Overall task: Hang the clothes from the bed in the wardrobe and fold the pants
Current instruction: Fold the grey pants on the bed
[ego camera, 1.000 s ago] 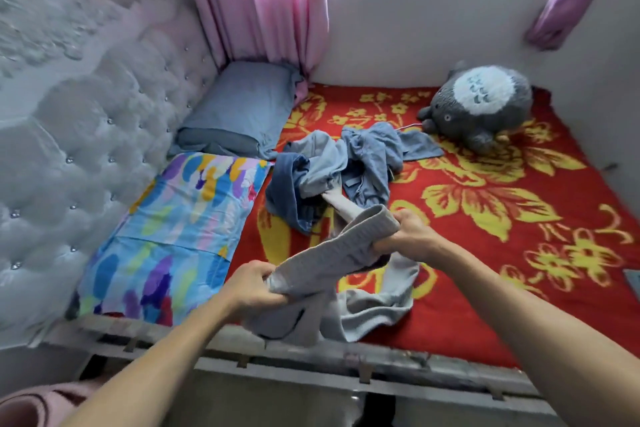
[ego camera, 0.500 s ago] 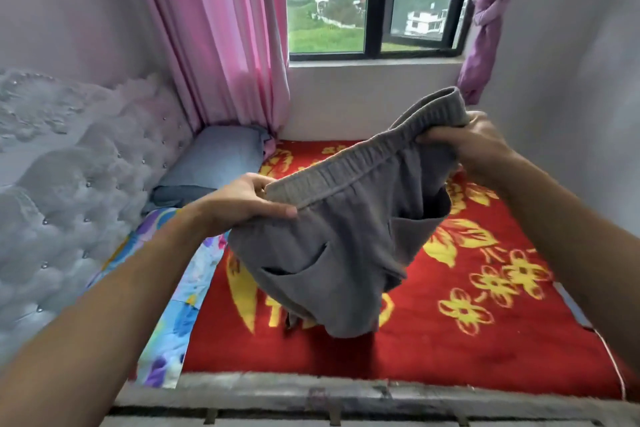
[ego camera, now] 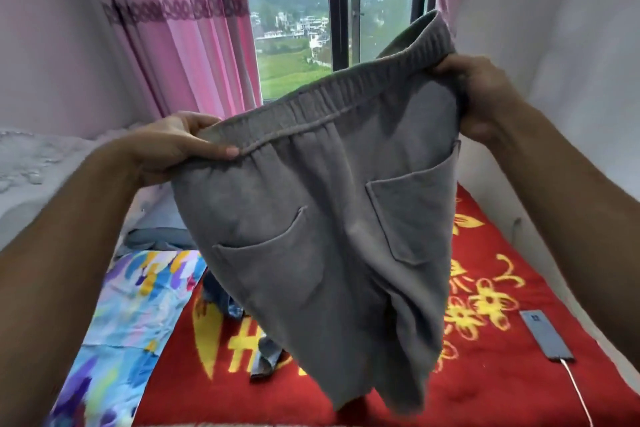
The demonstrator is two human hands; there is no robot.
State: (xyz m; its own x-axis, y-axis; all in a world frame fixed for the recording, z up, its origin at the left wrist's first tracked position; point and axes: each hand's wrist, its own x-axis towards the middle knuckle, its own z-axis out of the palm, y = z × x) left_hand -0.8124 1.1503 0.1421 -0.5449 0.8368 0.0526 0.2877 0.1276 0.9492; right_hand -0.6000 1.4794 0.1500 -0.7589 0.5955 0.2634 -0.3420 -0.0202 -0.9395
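The left hand [ego camera: 173, 146] pinches the left end of the elastic waistband, thumb on the near side; the right hand [ego camera: 481, 94] curls round its right end, higher. Between them the grey pants [ego camera: 329, 218] hang spread, pockets facing near, above the red blanket [ego camera: 502, 392], where a phone [ego camera: 545, 334] lies right.

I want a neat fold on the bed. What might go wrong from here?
The grey pants hang by the waistband from the left hand and right hand, legs bunched, so the fold may come out crooked. Laid straight down, they would likely land on the blue clothes beneath. The phone and its cable lie nearby and might get snagged.
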